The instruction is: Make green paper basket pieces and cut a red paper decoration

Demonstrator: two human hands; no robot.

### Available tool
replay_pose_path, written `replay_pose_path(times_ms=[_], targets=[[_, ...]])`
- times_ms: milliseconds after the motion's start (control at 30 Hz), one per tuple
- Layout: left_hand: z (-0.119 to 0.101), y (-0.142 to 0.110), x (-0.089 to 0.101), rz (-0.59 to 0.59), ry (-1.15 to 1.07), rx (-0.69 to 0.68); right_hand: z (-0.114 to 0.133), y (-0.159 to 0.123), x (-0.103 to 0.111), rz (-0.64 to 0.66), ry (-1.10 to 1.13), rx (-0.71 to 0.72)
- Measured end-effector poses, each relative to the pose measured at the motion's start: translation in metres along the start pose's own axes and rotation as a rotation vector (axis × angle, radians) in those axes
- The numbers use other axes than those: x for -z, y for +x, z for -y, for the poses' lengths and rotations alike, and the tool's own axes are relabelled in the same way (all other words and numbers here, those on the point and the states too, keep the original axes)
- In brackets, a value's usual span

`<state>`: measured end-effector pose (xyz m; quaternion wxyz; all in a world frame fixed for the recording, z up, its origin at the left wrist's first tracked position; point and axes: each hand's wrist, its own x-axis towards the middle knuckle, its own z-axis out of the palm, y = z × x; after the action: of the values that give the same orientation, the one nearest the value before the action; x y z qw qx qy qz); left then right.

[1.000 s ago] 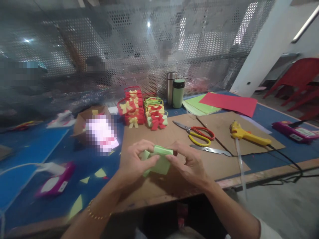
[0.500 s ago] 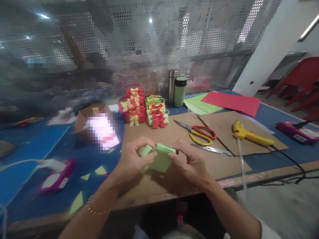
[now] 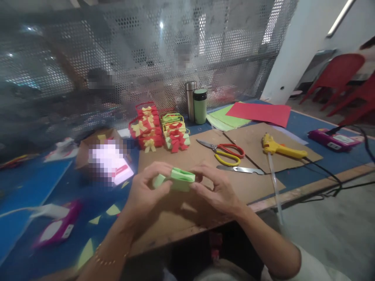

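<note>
Thumbs and fingers of the left hand [image 3: 148,189] and right hand [image 3: 218,189] are being pinched on opposite ends of a folded light-green paper box [image 3: 182,183], which is being held between them above flat brown cardboard [image 3: 172,222]. Beyond, red paper baskets [image 3: 157,141] are being fronted by yellow bows [image 3: 150,145]; a yellow scrap [image 3: 101,137] is being held in a brown container [image 3: 83,151].

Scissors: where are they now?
Right of centre in the head view, the scissors lie on the cardboard beyond the right hand, left of the glue gun.
</note>
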<state>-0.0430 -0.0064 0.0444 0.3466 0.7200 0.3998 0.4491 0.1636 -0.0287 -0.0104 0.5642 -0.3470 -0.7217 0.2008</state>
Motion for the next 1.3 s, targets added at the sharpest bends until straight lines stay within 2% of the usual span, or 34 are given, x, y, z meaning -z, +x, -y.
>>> replay_pose_path(times_ms=[67, 267, 567, 767, 967, 1100, 1300], targets=[[-0.0017, -0.0017, -0.0014, -0.013, -0.011, 0.019, -0.0006, -0.0002, 0.0012, -0.021, 0.001, 0.008], [-0.0028, -0.0048, -0.0026, 0.028, -0.107, 0.215, -0.0032, -0.0006, -0.0006, -0.053, -0.048, 0.091], [-0.0011, -0.005, -0.0006, 0.149, -0.175, 0.3, -0.0054, -0.0036, -0.0067, -0.1, -0.21, 0.227], [-0.002, -0.0075, -0.0035, 0.146, -0.28, 0.372, -0.0062, -0.0036, -0.0066, -0.097, -0.292, 0.284], [-0.0001, -0.0085, -0.0015, 0.121, -0.113, 0.239, -0.003, -0.0057, -0.0045, -0.063, -0.291, 0.264], [0.0023, -0.0099, -0.0043, 0.077, 0.147, -0.007, 0.0002, -0.0079, -0.002, -0.053, -0.283, 0.212], [0.0044, -0.0074, -0.0076, -0.035, 0.46, -0.269, -0.0023, -0.0051, -0.0029, -0.076, -0.287, 0.265]])
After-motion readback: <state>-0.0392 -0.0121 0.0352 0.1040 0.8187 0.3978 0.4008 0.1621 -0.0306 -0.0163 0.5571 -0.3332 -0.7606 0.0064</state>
